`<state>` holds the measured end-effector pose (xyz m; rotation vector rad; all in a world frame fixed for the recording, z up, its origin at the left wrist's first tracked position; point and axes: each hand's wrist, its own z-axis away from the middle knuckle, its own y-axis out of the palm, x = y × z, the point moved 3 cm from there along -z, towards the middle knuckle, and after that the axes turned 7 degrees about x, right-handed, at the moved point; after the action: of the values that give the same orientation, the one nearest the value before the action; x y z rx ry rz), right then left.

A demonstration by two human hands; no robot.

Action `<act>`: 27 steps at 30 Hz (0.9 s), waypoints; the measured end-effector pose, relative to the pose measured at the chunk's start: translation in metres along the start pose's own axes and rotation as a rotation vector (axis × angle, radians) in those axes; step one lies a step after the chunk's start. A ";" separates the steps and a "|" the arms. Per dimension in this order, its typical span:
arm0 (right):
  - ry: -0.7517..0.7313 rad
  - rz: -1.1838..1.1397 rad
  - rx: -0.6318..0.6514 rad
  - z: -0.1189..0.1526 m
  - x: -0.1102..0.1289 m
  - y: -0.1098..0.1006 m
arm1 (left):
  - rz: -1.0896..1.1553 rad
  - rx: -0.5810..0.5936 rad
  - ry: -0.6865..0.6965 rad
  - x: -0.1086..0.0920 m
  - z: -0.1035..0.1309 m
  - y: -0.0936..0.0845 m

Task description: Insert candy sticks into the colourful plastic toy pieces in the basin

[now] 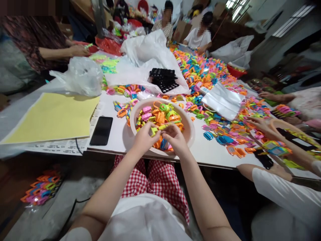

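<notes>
Over the near side of a pale round basin (191, 129), both my hands hold a small yellow plastic piece (163, 127). My left hand (146, 135) pinches its left end between thumb and fingers. On its right end, the fingers of my right hand (175, 135) are closed. The piece looks like a toy watch strap, partly covered by my fingertips. Bright plastic toy pieces (160, 117) in orange, pink, green and yellow fill the basin beneath my hands.
A black phone (101, 130) and a yellow sheet (55, 115) lie to the left. Black perforated trays (164, 80) rest on white plastic behind the basin. Loose toy pieces (195, 77) spread rightward, with a silvery white packet (223, 100) on them. A co-worker's arms (278, 134) reach in at right.
</notes>
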<state>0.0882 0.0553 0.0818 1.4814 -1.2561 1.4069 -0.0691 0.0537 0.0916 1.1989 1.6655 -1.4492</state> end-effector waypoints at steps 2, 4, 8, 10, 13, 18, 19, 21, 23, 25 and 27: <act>-0.049 0.172 0.022 -0.005 0.006 -0.009 | 0.073 -0.208 -0.096 0.015 0.003 -0.020; -0.094 0.425 0.025 -0.013 0.012 -0.021 | 0.083 -0.420 -0.189 0.038 0.008 -0.044; -0.038 0.836 0.101 -0.038 0.018 -0.034 | -0.060 -0.496 -0.391 0.088 0.011 -0.069; 0.055 1.017 0.190 -0.050 0.017 -0.029 | -0.139 -0.397 -0.457 0.105 0.008 -0.065; 0.129 1.185 0.338 -0.062 0.014 -0.013 | -0.207 -0.193 -0.480 0.115 0.001 -0.050; 0.090 1.059 0.342 -0.060 0.013 -0.008 | -0.117 0.129 -0.227 0.107 -0.002 -0.040; 0.064 0.998 0.321 -0.057 0.013 -0.011 | -0.125 0.108 -0.226 0.104 0.000 -0.045; 0.002 0.873 0.270 -0.049 0.016 -0.019 | -0.161 -0.033 -0.262 0.096 0.007 -0.061; -0.052 0.761 0.226 -0.041 0.022 -0.023 | -0.150 -0.199 -0.250 0.079 0.013 -0.075; -0.102 0.648 0.224 -0.034 0.032 -0.021 | -0.053 -0.284 -0.179 0.055 0.016 -0.080; -0.142 0.533 0.286 -0.029 0.043 -0.011 | 0.122 -0.220 -0.123 0.030 0.013 -0.070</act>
<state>0.0874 0.0783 0.1295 1.5163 -1.6799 1.9186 -0.1461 0.0491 0.0914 1.0493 1.5926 -1.2065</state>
